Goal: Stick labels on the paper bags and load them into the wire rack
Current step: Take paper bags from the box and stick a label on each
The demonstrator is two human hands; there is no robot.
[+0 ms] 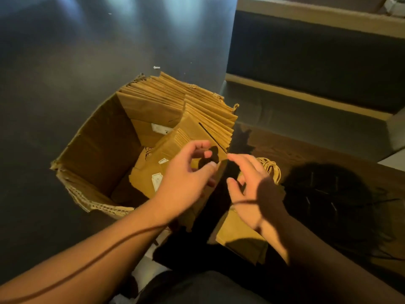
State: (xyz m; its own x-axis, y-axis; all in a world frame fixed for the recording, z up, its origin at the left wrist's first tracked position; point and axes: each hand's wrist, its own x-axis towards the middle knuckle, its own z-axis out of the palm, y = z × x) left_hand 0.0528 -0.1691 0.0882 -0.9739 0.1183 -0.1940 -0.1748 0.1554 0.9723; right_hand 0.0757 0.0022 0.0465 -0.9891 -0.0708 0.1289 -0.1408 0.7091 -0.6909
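Paper bags (175, 99): flat brown bags are standing packed in rows inside an open cardboard box (96, 137), filling its far half; several more are leaning loose at the near side, and some of these are showing small white labels (157, 181)
Cardboard box: it is sitting on a dark floor (54, 62), with its flaps open and the torn corrugated edge facing the camera
Left hand (186, 183): it is reaching over the near right corner of the box, fingers curled and the thumb coming toward the forefinger; it is casting a dark shadow on the bag under it, and I cannot tell if it is pinching the bag's edge or only hovering
Right hand (252, 189): it is hovering just beside the left hand, fingers loosely spread, the forefinger pointing toward the same bag corner; it is holding nothing that I can see
Hands together: they are near each other but not touching
Bag outside the box (238, 233): one brown bag is lying flat below the right hand, on a wooden surface (306, 150)
Twisted paper handles (271, 167): they are showing just behind the right hand
Small white scrap (156, 67): it is lying on the floor beyond the box
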